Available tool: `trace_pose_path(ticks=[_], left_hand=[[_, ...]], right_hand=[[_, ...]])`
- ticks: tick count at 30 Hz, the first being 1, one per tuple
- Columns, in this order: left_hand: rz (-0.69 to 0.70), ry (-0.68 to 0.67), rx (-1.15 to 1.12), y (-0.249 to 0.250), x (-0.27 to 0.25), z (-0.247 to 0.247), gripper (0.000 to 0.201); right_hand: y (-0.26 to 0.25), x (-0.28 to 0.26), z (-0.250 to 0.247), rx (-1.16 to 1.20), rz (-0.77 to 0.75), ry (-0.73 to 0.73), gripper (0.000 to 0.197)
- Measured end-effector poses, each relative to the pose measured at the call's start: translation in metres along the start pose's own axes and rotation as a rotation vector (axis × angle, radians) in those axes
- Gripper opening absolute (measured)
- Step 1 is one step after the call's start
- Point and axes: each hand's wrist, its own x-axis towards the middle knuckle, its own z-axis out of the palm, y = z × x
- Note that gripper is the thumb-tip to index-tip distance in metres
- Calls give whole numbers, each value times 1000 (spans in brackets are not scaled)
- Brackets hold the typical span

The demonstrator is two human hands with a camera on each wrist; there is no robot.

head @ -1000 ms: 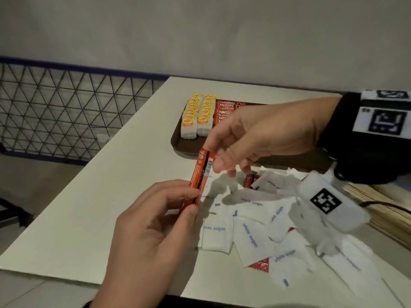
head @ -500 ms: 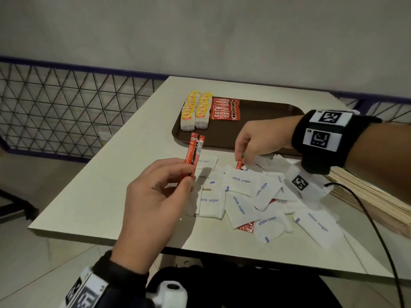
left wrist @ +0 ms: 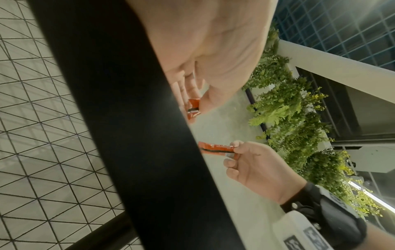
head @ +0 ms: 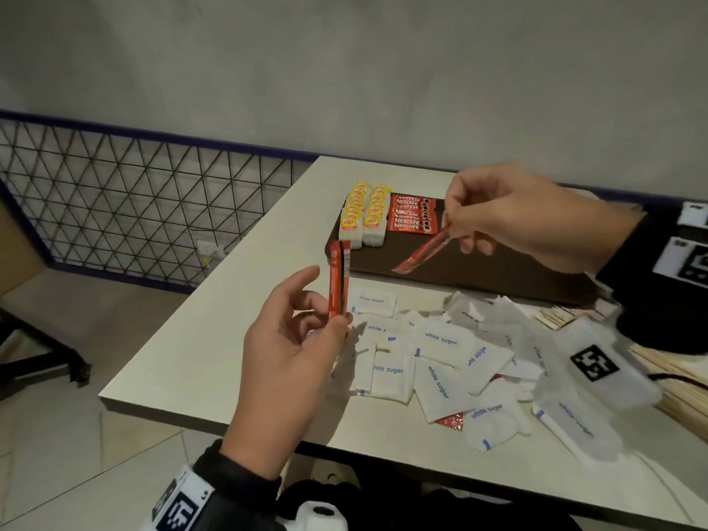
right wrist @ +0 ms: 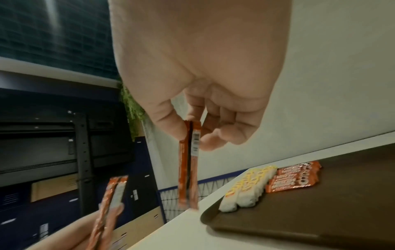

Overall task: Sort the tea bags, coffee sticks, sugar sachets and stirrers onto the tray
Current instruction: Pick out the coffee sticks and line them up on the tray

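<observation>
I'm pinching two coffee sticks (head: 339, 279) upright in my left grip (head: 291, 362) and one (head: 421, 252) by its end in my right grip (head: 509, 220) over the tray (head: 498, 277), risking it slipping onto the sugar sachets (head: 440, 362) on the tabletop (head: 214, 339).

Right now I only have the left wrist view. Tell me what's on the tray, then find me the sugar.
Observer: The dark brown plastic tray holds two rows of yellow-labelled white tea bags and, beside them, a row of red coffee packets.
Operator: Now the sugar.
Observer: The white paper sugar sachets lie loose on the white table, in front of the tray.
Operator: Count what the left hand holds.
Observer: It pinches two orange-red coffee sticks, held upright.
</observation>
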Motion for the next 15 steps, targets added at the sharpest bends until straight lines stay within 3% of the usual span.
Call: trace_pose_path(ticks=[3,6,12,15], left_hand=[[74,-39,115,2,-3,-3,28],[153,-92,145,6,-7,-3,23],[132,-107,139,7,-7,-1,13],[143,-136,161,9,-9,1,10]], right_hand=[[-7,-21,10,37,-45,-160,11],[-5,-33,18,75,49,-313,8],[-5,-45,23,153,-4,-465,18],[-8,-48,28,214,-50,-458,14]])
